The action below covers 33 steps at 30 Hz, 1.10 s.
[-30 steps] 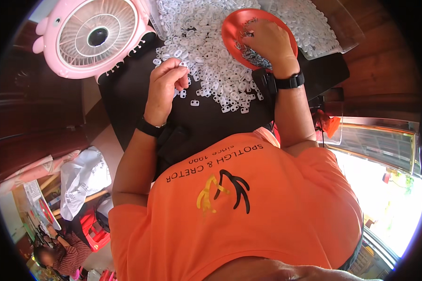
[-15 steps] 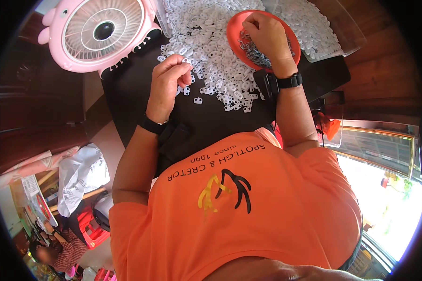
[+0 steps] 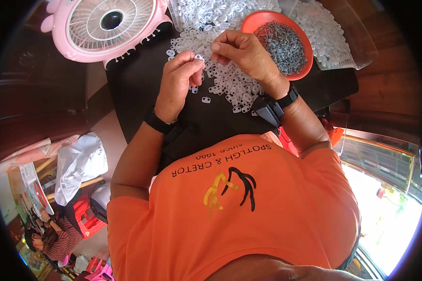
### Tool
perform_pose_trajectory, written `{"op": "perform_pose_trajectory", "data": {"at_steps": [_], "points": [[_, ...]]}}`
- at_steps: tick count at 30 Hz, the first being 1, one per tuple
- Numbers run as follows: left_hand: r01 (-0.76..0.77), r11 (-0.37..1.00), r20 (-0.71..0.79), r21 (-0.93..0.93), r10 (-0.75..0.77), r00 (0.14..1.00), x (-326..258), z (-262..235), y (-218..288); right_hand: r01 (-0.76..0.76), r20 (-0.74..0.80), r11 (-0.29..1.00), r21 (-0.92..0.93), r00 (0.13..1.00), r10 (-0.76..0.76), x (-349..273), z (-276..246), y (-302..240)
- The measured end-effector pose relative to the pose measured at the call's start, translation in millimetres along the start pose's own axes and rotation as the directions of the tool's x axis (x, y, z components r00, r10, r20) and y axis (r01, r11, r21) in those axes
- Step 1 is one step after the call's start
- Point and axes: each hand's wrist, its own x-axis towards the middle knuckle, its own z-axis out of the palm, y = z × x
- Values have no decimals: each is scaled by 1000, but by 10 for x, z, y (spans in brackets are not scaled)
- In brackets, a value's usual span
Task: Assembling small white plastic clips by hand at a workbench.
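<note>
My left hand (image 3: 177, 82) pinches a small white plastic clip (image 3: 199, 57) with holes in it, between thumb and forefinger. Close to its right, my right hand (image 3: 248, 55) has thumb and forefinger pressed together; whatever they may hold is too small to make out. Beneath and around both hands lies a loose heap of similar white clips (image 3: 237, 84) on the dark table (image 3: 211, 119). Just beyond my right hand, an orange-red plate (image 3: 249, 22) carries a mound of thin grey metal pins or nails (image 3: 286, 49).
A pink animal-shaped fan (image 3: 75, 52) stands at the far left of the table. On the far right is a clear bin (image 3: 361, 51) full of white pieces. A white plastic bag (image 3: 82, 164), a red stool (image 3: 90, 220) and another person (image 3: 61, 241) appear lower left.
My right hand has left the plate of metal pins and come left, close to my left hand. The left hand still pinches the clip. The whole view has shifted slightly.
</note>
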Motion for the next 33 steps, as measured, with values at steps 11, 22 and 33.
{"op": "perform_pose_trajectory", "data": {"at_steps": [11, 22, 33], "points": [[-14, 998, -5, -53, 14, 1000, -6, 38, -35, 1, 41, 999, 45, 999, -3, -35, 126, 20], [-42, 999, -31, -33, 41, 999, -46, 85, -62, 87, 45, 983, -162, 996, -81, -38, 155, 109], [16, 996, 33, 85, -19, 999, 4, 6, -46, 223, 59, 876, -428, 974, -219, -46, 128, 64]]}}
